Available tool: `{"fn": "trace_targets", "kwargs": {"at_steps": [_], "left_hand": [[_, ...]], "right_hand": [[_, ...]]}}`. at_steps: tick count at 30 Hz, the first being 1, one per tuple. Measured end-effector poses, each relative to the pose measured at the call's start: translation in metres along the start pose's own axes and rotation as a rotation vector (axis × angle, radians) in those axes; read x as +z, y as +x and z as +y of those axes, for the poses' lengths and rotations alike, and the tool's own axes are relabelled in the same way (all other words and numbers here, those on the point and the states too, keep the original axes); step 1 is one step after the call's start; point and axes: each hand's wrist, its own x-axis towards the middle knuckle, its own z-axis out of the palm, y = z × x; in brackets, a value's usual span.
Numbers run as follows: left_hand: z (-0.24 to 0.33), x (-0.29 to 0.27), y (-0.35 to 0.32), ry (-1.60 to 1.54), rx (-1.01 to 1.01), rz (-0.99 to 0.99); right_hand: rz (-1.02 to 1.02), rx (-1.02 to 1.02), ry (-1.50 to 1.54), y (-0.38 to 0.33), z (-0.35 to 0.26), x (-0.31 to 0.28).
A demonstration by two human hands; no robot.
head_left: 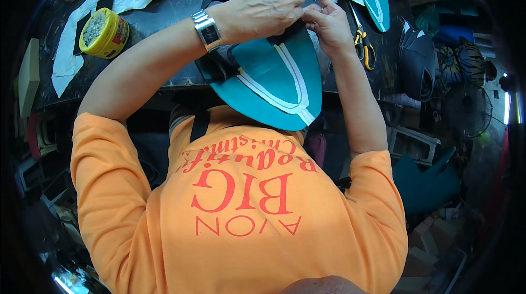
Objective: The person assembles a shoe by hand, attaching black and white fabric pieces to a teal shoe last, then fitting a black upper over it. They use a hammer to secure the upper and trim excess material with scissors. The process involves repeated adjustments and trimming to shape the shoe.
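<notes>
The far edge of the teal panel (274, 78) is pinched by left hand (257, 13) and right hand (330, 23), fingers closed on it; trim is apparently being pressed down. Steady fingertip pressure along the white strip (296, 83) is judged necessary next.

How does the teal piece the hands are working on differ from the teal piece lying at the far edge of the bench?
The teal piece in hand overhangs the bench's near edge, gripped at its top by the left hand and right hand; the far teal piece lies flat, untouched. The near one shows whole, with a black part attached; the far one is partly covered. Both are teal with a white curved stripe.
</notes>
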Motion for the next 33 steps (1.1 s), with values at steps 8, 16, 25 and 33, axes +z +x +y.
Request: {"fn": "trace_targets", "kwargs": {"at_steps": [8,16,25,33], "left_hand": [[-0.008,0.004,-0.011,-0.314,-0.076,-0.08],[-0.002,0.01,-0.011,-0.267,-0.039,0.011],[-0.001,0.011,-0.016,-0.444,-0.12,-0.037],[0.002,0.013,-0.012,-0.408,-0.046,0.006]], "right_hand": [[0.147,-0.187,-0.209,-0.008,0.005,0.018],[0.121,-0.145,-0.459,-0.015,0.012,0.011],[0.121,-0.024,-0.41,-0.017,0.014,0.014],[0.093,-0.022,-0.478,-0.027,0.017,0.019]]}}
